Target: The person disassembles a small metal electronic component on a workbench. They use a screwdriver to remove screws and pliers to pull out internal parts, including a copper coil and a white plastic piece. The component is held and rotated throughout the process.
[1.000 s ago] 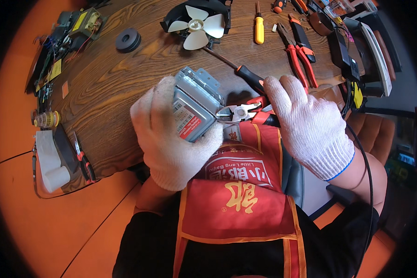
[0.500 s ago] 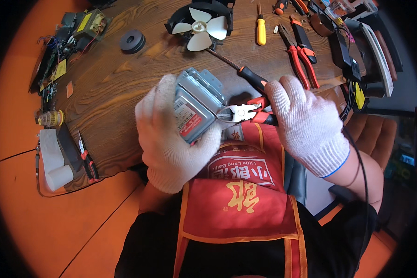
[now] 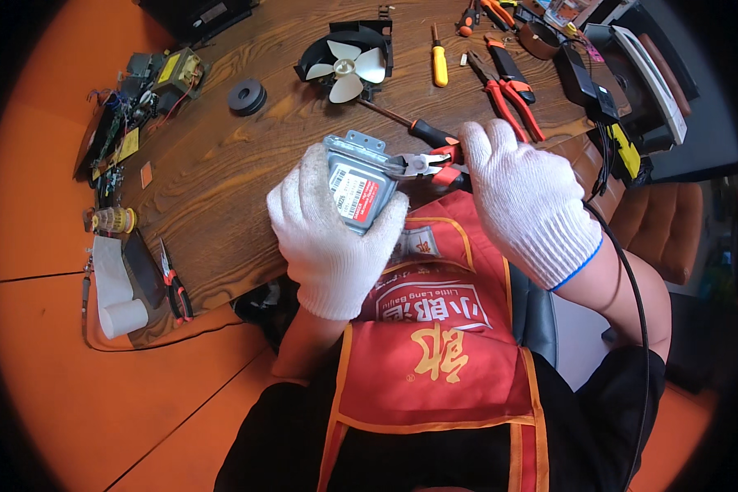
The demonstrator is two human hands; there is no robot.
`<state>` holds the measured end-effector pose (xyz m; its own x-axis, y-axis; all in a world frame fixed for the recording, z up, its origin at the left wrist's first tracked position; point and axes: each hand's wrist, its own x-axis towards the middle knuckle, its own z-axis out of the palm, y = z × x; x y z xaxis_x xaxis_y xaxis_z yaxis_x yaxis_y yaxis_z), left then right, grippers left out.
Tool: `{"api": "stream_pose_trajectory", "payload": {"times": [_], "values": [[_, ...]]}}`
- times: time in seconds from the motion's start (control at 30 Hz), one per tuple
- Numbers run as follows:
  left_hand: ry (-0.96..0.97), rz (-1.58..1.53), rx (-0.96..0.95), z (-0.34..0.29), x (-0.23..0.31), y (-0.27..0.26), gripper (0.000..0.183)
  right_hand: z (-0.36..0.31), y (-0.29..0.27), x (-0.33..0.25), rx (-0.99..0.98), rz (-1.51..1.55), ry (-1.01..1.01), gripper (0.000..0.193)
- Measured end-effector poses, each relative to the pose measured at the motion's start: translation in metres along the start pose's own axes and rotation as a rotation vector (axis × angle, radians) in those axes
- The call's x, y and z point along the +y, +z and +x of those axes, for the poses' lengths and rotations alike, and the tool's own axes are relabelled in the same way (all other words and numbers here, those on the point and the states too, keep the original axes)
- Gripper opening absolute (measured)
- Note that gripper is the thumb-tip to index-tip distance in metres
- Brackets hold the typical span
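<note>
My left hand [image 3: 324, 238], in a white knit glove, grips a grey metal magnetron [image 3: 361, 187] with a white and red label, its flanged edge turned away from me. In my right hand [image 3: 529, 201], gloved the same, are diagonal cutters [image 3: 423, 165] with red and black handles. Their jaws meet the magnetron's upper right edge; what lies between the blades is too small to make out. Just beyond the cutters lies a screwdriver [image 3: 430, 133] with a black and orange handle, its shaft reaching toward a fan [image 3: 346, 70] with pale blades in a black frame.
On the wooden table [image 3: 246, 172] lie dark ring magnets [image 3: 247, 97], a yellow screwdriver [image 3: 439, 66], red pliers [image 3: 510, 102] and a utility knife [image 3: 510, 70]. A transformer [image 3: 178, 72] and circuit boards line the left edge, near long-nose pliers [image 3: 174, 287] and a white paper roll [image 3: 123, 316].
The magnetron has tilted, so its label faces up more and the flange points away. The cutter jaws have shifted from its lower right side to its upper right edge. Both hands keep hold.
</note>
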<state>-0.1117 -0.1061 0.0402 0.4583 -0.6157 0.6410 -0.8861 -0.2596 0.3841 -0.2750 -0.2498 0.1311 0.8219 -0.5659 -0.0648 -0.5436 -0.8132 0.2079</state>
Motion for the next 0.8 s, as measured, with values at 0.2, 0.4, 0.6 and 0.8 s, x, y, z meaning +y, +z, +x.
{"api": "stream_pose_trajectory", "payload": {"times": [0.2,0.4,0.6,0.8], "values": [[-0.082,0.012,0.062,-0.002,0.004,0.013,0.092,-0.003,0.002,-0.003,0.050,0.005,0.005,0.031],[-0.134,0.078,0.056,-0.001,0.009,0.016,0.089,0.007,-0.014,0.005,-0.099,-0.086,-0.081,0.036],[-0.107,0.129,0.078,0.006,0.011,0.024,0.087,0.026,-0.036,0.008,-0.194,-0.241,-0.073,0.049],[-0.028,0.168,0.072,0.016,0.021,0.035,0.084,0.043,-0.061,0.014,-0.220,-0.480,-0.152,0.039]]}}
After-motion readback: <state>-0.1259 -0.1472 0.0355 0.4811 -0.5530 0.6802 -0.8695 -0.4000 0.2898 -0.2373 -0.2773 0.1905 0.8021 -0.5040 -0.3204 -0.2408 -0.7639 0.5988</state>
